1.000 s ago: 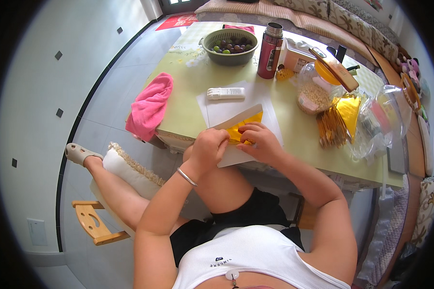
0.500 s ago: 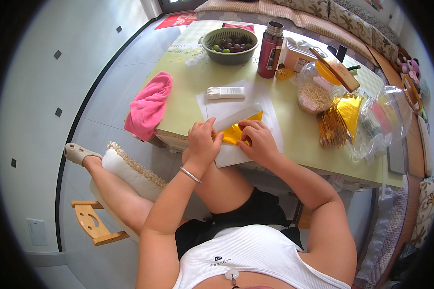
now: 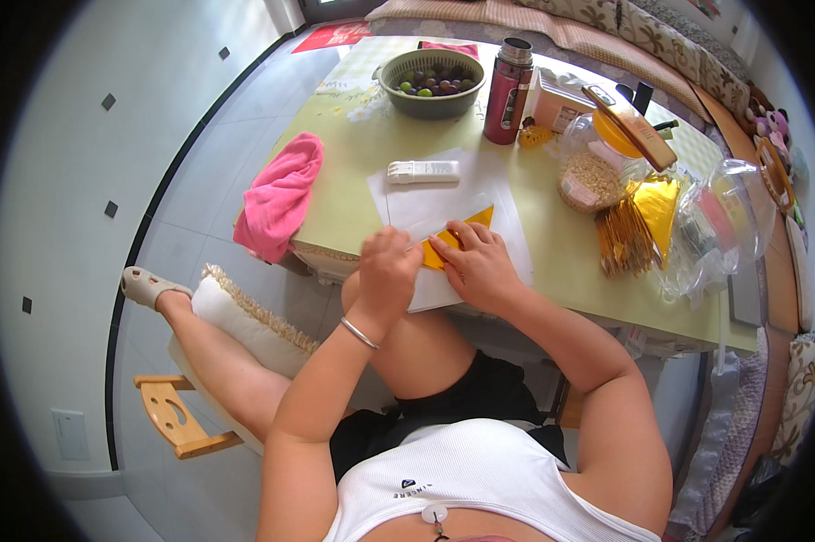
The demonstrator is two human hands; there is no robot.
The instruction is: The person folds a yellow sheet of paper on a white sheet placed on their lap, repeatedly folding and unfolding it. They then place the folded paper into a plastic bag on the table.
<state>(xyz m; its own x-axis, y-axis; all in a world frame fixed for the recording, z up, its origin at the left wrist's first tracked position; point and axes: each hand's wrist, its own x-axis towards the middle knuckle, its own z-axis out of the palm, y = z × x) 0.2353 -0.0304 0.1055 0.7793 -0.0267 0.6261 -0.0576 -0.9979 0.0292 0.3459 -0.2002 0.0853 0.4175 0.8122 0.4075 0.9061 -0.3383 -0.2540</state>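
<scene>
A folded sheet of gold foil paper (image 3: 473,224) lies on white paper sheets (image 3: 507,217) at the table's near edge. Pressing on it with fingers laid out flat is my right hand (image 3: 478,264). My left hand (image 3: 391,274) is at the gold paper's left end, slightly blurred. Its fingers are curled closed, and what they hold, if anything, is hidden. A clear, ruler-like strip (image 3: 476,203) lies along the gold paper's far edge. Just beyond sits a white plastic case (image 3: 423,172), long and narrow.
A pink cloth (image 3: 285,194) hangs over the left edge. Farther back stand a colander of grapes (image 3: 407,101) and a red thermos (image 3: 505,104). To the right are a clear jar (image 3: 588,176), stacked gold foil pieces (image 3: 626,239) and a plastic bag (image 3: 719,226).
My left hand has shifted slightly lower, and its fingers have curled in. My right fingers have gone from a pinch to lying flat on the gold paper, which now looks flatter.
</scene>
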